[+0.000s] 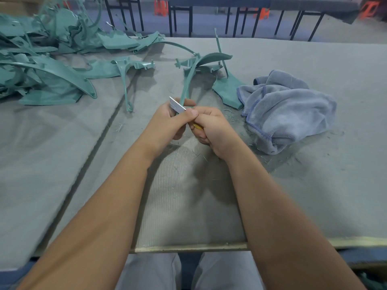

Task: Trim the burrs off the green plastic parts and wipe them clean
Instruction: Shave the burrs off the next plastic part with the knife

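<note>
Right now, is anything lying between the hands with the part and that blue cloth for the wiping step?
Nothing visible blocks the way. The right hand with the knife and the left hand hold the green part just left of the blue cloth; only fine shavings lie on the table between.

No text, label, brand, number or sign can be read anywhere in the head view — not on the green plastic parts (pixel 189 80), the knife blade (pixel 177 105) or the blue cloth (pixel 287 109) — all show plain surfaces.
</note>
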Tool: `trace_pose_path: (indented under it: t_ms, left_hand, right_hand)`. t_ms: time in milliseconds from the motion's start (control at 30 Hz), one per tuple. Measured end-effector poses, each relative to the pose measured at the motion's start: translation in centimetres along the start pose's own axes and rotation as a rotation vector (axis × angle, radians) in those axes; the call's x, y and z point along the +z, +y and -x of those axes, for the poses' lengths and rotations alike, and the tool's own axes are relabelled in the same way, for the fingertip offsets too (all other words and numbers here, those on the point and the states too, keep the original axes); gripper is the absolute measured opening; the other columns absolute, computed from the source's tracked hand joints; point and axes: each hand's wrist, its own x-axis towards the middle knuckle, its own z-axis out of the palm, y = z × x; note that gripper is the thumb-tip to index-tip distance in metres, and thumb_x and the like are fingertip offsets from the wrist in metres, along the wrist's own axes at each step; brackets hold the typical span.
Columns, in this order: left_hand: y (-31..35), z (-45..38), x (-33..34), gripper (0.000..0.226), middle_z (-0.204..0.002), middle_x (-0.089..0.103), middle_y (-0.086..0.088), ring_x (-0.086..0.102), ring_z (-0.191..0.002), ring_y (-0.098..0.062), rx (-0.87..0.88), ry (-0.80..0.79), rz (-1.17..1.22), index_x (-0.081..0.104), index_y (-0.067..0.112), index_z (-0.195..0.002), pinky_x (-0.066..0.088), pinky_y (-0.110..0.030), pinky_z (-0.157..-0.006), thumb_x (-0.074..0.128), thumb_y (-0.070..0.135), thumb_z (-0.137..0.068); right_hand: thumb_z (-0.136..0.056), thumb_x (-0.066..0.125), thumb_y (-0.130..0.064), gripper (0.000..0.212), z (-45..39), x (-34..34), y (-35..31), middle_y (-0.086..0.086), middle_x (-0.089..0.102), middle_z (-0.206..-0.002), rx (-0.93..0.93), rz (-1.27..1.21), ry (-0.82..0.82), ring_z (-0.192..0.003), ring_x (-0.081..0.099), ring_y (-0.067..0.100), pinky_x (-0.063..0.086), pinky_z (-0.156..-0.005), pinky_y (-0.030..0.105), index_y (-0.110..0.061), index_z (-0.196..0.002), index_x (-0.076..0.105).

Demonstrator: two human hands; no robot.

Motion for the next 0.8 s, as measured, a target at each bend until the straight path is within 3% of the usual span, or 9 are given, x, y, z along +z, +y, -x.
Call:
trace_pose_path:
  t_ms: [100, 200, 333, 433, 633, 733, 800]
  left_hand:
    - [-0.2, -0.1, -0.2, 0.028, -0.061, 0.030, -0.003, 0.022, -0.050, -0.011, 0.006, -0.047, -0.038, 0.055, -0.013, -0.099, 0.017, -0.023, -0.047, 0.050, 0.015, -0.100]
    - [-0.5, -0.2, -0.3, 0.041, -0.061, 0.029, -0.002, 0.022, -0.051, -0.011, -0.002, -0.051, -0.033, 0.050, -0.022, -0.109, 0.017, -0.022, -0.047, 0.049, 0.018, -0.101]
    - [-0.5, -0.2, -0.1, 0.026, -0.066, 0.030, -0.004, 0.022, -0.052, -0.011, 0.002, -0.026, 0.005, 0.060, -0.004, -0.107, 0.016, -0.024, -0.048, 0.052, 0.020, -0.099]
    - [-0.6, -0.3, -0.1, 0.030, -0.068, 0.030, -0.004, 0.022, -0.053, -0.011, 0.003, -0.011, 0.010, 0.061, -0.002, -0.118, 0.014, -0.026, -0.049, 0.053, 0.021, -0.099]
    - [-0.8, -0.4, 0.0, 0.032, -0.062, 0.030, -0.002, 0.024, -0.049, -0.009, 0.006, 0.033, -0.002, 0.061, -0.001, -0.119, 0.018, -0.021, -0.045, 0.056, 0.022, -0.097]
    - [-0.7, -0.3, 0.2, 0.020, -0.062, 0.031, -0.003, 0.024, -0.050, -0.011, 0.008, 0.068, -0.015, 0.067, 0.009, -0.109, 0.014, -0.030, -0.048, 0.058, 0.022, -0.097]
    - [-0.6, -0.2, 0.3, 0.012, -0.058, 0.030, -0.002, 0.023, -0.049, -0.012, 0.018, 0.084, -0.021, 0.069, 0.019, -0.091, 0.014, -0.029, -0.047, 0.059, 0.022, -0.096]
  right_hand:
    - [-0.100, 0.043, -0.003, 0.038, -0.3, -0.2, 0.4, -0.010, 0.039, -0.040, -0.008, 0.016, 0.030, -0.032, 0.027, 0.000, 0.020, -0.033, 0.012, -0.016, -0.069, 0.059]
    - [-0.100, 0.046, -0.006, 0.029, -0.5, -0.4, 0.6, -0.011, 0.039, -0.041, -0.017, 0.018, 0.045, -0.032, 0.027, -0.001, 0.020, -0.033, 0.012, -0.011, -0.073, 0.058]
    - [-0.100, 0.048, -0.011, 0.023, -0.7, -0.7, 1.0, -0.010, 0.040, -0.043, -0.042, 0.022, 0.056, -0.034, 0.029, 0.000, 0.021, -0.034, 0.013, -0.001, -0.084, 0.061]
    - [-0.101, 0.049, -0.014, 0.021, -0.8, -0.7, 1.1, -0.009, 0.038, -0.043, -0.046, 0.022, 0.081, -0.035, 0.028, 0.001, 0.021, -0.035, 0.014, 0.003, -0.098, 0.060]
    - [-0.101, 0.048, -0.014, 0.020, -1.0, -0.5, 1.2, -0.011, 0.038, -0.041, -0.064, -0.003, 0.086, -0.034, 0.027, 0.000, 0.021, -0.034, 0.013, -0.008, -0.085, 0.058]
    - [-0.101, 0.048, -0.015, 0.024, -1.0, -0.4, 1.2, -0.006, 0.036, -0.044, -0.066, -0.014, 0.093, -0.034, 0.025, 0.001, 0.020, -0.033, 0.014, -0.009, -0.081, 0.059]
    - [-0.102, 0.048, -0.016, 0.030, -1.0, -0.4, 1.3, -0.005, 0.037, -0.045, -0.067, -0.028, 0.094, -0.034, 0.025, 0.001, 0.020, -0.033, 0.014, -0.013, -0.074, 0.059]
